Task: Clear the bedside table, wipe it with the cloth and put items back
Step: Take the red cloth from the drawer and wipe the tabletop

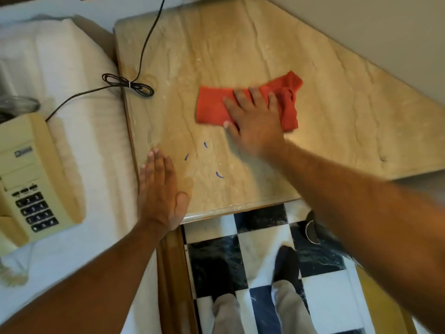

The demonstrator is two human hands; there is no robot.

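Observation:
The bedside table [325,112] has a beige marble top with only a cloth and a cable on it. A red cloth [214,104] lies flat near its middle. My right hand [252,116] presses down on the cloth with fingers spread. My left hand [160,189] rests flat and open on the table's front left corner, holding nothing. A beige telephone [29,179] sits on the white bed to the left. Its black cable [127,84], bundled in a loop, runs across the table's left edge.
A white pillow [48,56] lies at the head of the bed. A glass object [16,104] sits beyond the telephone. Small blue marks [204,160] show on the marble. Below the table is black and white checkered floor [260,237] with my feet.

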